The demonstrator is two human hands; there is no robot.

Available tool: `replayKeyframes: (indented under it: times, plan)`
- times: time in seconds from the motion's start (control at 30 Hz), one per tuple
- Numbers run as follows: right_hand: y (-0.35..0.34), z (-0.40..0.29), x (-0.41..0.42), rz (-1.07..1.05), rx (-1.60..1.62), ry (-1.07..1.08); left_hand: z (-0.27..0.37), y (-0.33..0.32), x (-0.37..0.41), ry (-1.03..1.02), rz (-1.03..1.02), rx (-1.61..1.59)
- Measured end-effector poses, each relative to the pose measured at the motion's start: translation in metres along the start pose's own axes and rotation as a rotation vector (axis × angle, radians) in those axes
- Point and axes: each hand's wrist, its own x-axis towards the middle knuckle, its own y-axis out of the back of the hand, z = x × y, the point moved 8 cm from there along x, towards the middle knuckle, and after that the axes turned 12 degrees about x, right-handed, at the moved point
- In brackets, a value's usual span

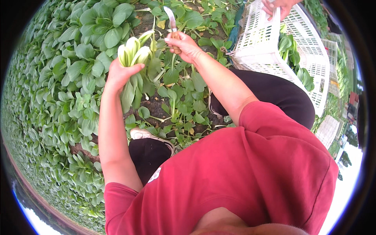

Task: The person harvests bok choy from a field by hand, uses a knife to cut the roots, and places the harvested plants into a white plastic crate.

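Several cut heads of bok choy (132, 53) are bunched in my left hand (120, 73), pale stem ends up and leaves hanging below the fingers. My right hand (185, 47) grips the wooden handle of a small knife (171, 19). The curved blade points up and away from me, apart from the bunch. Beneath both hands lies soil strewn with loose and trimmed bok choy leaves (176, 94). Standing bok choy plants (102, 26) grow close beyond my left hand.
At upper right stands a white plastic crate (252, 38) with bok choy (289, 48) inside. Another person's hand (279, 7) holds its rim. More crates (330, 58) stand farther right. A dense bed of bok choy (58, 102) fills the left side. My shoes (144, 133) rest among the leaves.
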Motion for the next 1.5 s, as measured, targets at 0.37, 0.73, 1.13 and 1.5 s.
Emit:
replayKeyframes:
  times: [0.37, 0.73, 1.13, 1.5]
  plan:
    - [-0.072, -0.045, -0.023, -0.173, -0.606, 0.252, -0.045, -0.012, -0.031, 0.108, -0.034, -0.531]
    - [-0.031, 0.027, -0.011, -0.137, -0.293, -0.172, -0.068, -0.046, -0.028, 0.122, 0.018, -0.385]
    - [-0.011, 0.083, 0.056, -0.095, -1.353, -0.046, -0.006, -0.007, 0.088, 0.130, -0.102, 1.664]
    - [-0.026, 0.059, 0.068, -0.049, -1.285, 0.274, -0.069, 0.031, 0.043, 0.202, -0.056, 1.609]
